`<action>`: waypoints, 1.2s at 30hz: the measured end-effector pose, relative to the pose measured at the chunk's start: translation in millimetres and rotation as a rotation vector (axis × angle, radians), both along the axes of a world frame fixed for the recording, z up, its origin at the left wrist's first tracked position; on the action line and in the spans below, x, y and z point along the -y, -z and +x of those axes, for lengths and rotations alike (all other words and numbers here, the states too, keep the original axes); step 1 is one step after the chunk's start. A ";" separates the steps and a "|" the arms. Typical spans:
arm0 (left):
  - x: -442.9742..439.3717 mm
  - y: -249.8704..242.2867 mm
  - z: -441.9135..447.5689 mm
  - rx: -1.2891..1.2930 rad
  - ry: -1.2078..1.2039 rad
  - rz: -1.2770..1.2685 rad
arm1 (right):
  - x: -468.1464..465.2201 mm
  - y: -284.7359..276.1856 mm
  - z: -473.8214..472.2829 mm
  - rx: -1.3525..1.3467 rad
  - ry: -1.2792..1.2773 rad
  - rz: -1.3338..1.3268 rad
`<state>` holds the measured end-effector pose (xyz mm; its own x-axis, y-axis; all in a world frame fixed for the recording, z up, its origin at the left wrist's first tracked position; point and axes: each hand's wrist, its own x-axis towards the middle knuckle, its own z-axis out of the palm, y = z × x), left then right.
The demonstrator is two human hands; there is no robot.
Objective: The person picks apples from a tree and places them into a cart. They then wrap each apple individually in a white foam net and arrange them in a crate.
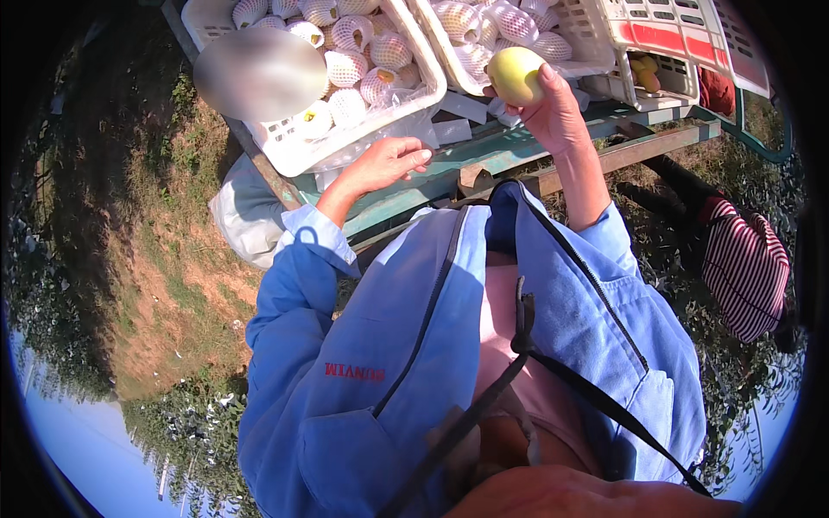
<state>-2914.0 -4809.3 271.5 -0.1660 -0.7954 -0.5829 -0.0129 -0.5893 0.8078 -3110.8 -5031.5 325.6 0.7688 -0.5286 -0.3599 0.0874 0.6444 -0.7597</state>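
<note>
My right hand holds a smooth yellow-green fruit between thumb and fingers, raised over the near edge of the right crate. My left hand holds nothing; its fingers are loosely bent and apart, beside the near corner of the left white plastic crate. That crate holds many fruits in white foam net sleeves. In the right white plastic crate lie more netted fruits. Clear plastic film hangs over the left crate's near side.
The crates rest on a green metal frame with rusty bars. White foam pieces lie between them. At right, a smaller crate holds yellow fruits. A white sack is below left. A person in a striped top is at right. A blurred patch hides the upper left.
</note>
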 end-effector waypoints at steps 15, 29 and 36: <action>-45.5 185.1 -14.3 0.744 0.314 -0.023 | -55.8 -29.6 -55.9 0.007 0.138 0.144; 11.6 -69.8 14.7 0.098 -0.619 -0.396 | -53.4 -30.4 -20.7 -0.019 -0.078 -0.289; 17.1 -75.2 -13.4 0.190 -0.804 -0.446 | -66.7 -17.0 -19.4 -0.076 -0.228 -0.244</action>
